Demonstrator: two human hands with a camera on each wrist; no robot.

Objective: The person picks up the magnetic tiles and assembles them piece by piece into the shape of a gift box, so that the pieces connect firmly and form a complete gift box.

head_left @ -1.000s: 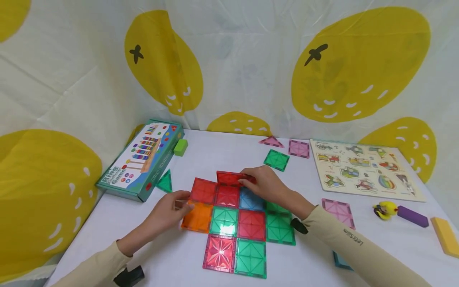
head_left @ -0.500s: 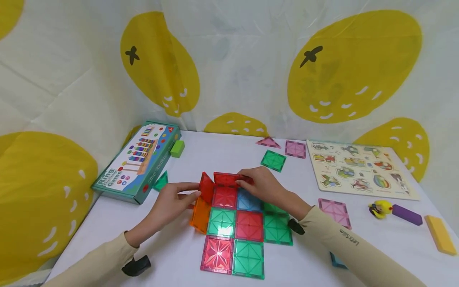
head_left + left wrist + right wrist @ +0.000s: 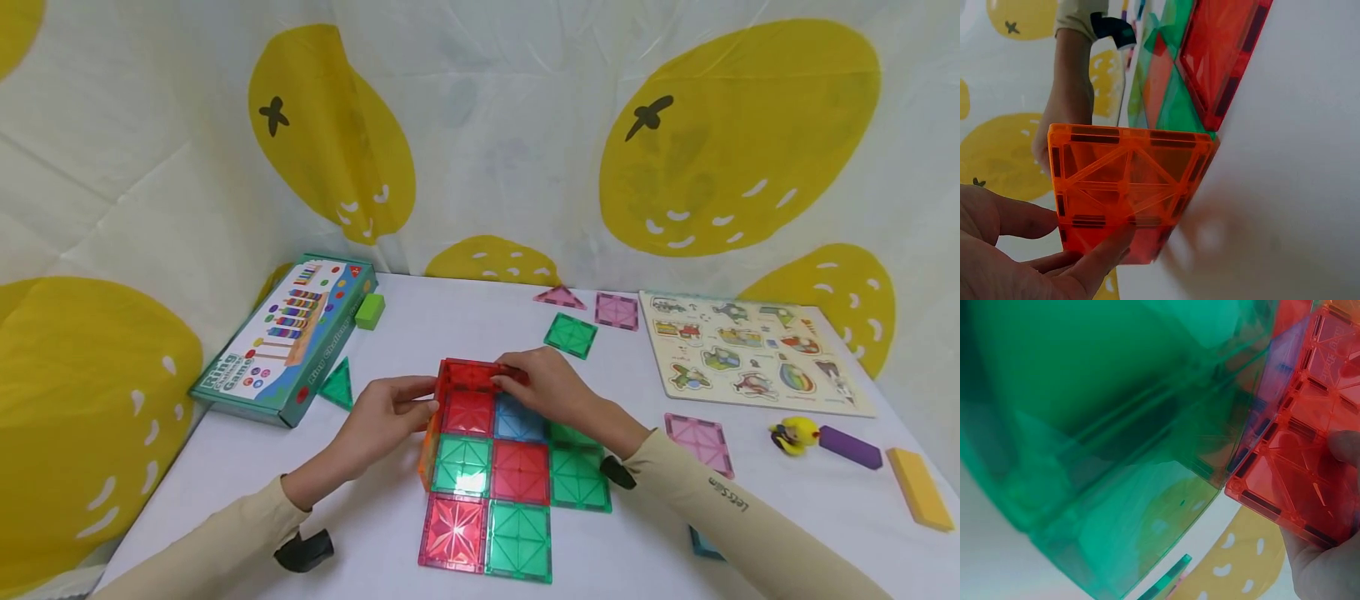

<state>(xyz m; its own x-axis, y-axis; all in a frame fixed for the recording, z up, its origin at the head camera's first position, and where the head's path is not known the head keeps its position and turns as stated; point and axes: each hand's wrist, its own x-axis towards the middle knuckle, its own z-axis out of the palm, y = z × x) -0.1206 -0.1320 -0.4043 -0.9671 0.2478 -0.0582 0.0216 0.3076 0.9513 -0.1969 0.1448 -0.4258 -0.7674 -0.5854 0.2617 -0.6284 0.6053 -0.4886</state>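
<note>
Flat translucent magnetic tiles lie joined on the table, among them a blue tile (image 3: pixel 520 418), a green tile (image 3: pixel 519 542) and a red tile (image 3: pixel 453 533). My right hand (image 3: pixel 558 387) pinches an upright red tile (image 3: pixel 1291 478) at the far edge between thumb and fingers. My left hand (image 3: pixel 390 417) grips the left wall near its top edge, where a second upright red tile (image 3: pixel 1141 244) meets an orange tile (image 3: pixel 1122 162). The two red walls meet at the back left corner. My right forearm hides part of the green tiles on the right.
A ring game box (image 3: pixel 288 333) and a green block (image 3: pixel 370 311) stand at the left. Loose tiles include a green square (image 3: pixel 572 335) and a pink square (image 3: pixel 697 442). A puzzle board (image 3: pixel 750 354), a small figure (image 3: pixel 795 436) and a yellow block (image 3: pixel 920 487) lie at the right.
The left red tile and the orange tile have swung from flat to upright, and my left hand has moved rightward with them. My right hand keeps its red tile in place.
</note>
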